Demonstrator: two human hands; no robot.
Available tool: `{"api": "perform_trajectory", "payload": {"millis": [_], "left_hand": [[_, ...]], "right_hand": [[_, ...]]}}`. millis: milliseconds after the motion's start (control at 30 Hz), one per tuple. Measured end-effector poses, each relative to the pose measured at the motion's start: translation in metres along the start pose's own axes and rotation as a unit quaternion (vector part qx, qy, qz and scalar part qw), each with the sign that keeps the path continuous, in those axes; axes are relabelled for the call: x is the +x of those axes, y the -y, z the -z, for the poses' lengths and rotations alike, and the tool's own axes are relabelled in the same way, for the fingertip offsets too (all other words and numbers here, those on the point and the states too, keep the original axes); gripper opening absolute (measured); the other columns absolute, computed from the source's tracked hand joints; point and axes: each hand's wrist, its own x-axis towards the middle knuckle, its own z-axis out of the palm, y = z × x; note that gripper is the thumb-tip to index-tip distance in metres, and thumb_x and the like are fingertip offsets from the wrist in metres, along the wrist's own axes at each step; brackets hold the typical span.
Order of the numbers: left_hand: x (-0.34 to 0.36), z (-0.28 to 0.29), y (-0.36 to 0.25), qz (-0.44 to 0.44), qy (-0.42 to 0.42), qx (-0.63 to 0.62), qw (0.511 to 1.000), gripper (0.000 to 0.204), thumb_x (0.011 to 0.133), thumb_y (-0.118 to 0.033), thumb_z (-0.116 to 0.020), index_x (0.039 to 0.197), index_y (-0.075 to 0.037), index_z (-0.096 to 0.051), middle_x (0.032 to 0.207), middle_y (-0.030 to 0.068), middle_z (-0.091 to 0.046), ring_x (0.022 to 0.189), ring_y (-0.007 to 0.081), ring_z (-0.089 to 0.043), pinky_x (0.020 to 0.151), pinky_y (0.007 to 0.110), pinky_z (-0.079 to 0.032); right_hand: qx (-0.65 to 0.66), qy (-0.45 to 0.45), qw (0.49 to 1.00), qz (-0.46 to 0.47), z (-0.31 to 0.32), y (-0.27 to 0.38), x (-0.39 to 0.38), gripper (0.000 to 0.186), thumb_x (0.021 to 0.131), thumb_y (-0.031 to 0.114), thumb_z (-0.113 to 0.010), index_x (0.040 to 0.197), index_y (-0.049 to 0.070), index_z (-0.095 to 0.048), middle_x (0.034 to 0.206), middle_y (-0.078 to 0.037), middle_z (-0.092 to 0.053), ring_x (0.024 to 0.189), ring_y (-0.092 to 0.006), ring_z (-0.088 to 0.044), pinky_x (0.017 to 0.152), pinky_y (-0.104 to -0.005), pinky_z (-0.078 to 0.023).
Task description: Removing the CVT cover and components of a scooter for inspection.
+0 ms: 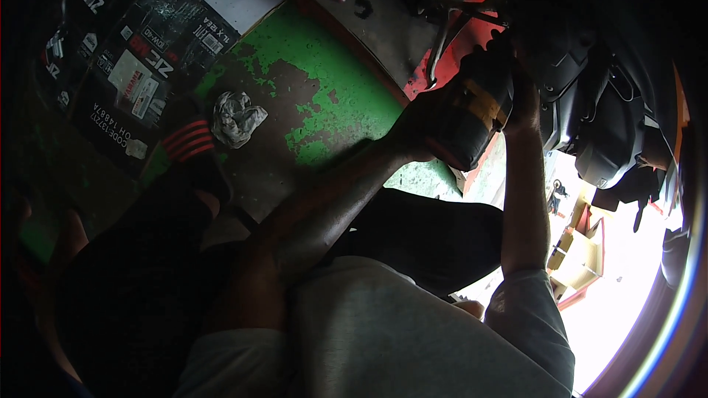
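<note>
Both my hands are raised at the right of centre around a dark, rounded cylinder with an orange-tan band (483, 105); its exact kind I cannot make out. Along its left side and lower end, my left hand (414, 133) grips it, the fingers mostly lost in shadow. My right hand (524, 99) holds it from the right, with its fingers partly hidden behind it. The cylinder is tilted, its upper end close to the dark body of a motorbike (564, 51).
Left on the worn green floor (332, 96) lie a flattened black carton (110, 66) and a crumpled silvery ball (237, 119). My striped sock (188, 140) is beside them. A metal stand leg (439, 48) is beyond my hands. Boxes (579, 258) show in bright light at right.
</note>
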Motion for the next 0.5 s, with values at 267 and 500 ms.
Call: {"api": "perform_trajectory", "payload": {"millis": [267, 500], "left_hand": [[0.005, 0.005, 0.053, 0.012, 0.133, -0.465, 0.875, 0.03, 0.095, -0.026, -0.058, 0.12, -0.009, -0.052, 0.097, 0.0023, -0.063, 0.087, 0.0158, -0.064, 0.072, 0.034, -0.055], [-0.002, -0.009, 0.037, 0.028, 0.042, -0.335, 0.941, 0.029, 0.095, -0.018, -0.058, 0.121, -0.009, -0.05, 0.101, 0.0017, -0.062, 0.09, 0.0138, -0.064, 0.073, 0.033, -0.056]], "right_hand": [[0.042, -0.03, 0.997, -0.06, 0.018, -0.001, 0.013, 0.048, 0.103, 0.02, -0.04, 0.148, 0.01, -0.028, 0.144, -0.015, -0.043, 0.129, -0.0313, -0.047, 0.105, -0.0434, -0.043], [0.007, -0.06, 0.998, -0.026, -0.013, 0.001, 0.005, 0.041, 0.103, 0.024, -0.039, 0.141, 0.007, -0.039, 0.143, -0.016, -0.043, 0.134, -0.0338, -0.041, 0.107, -0.0487, -0.04]]}}
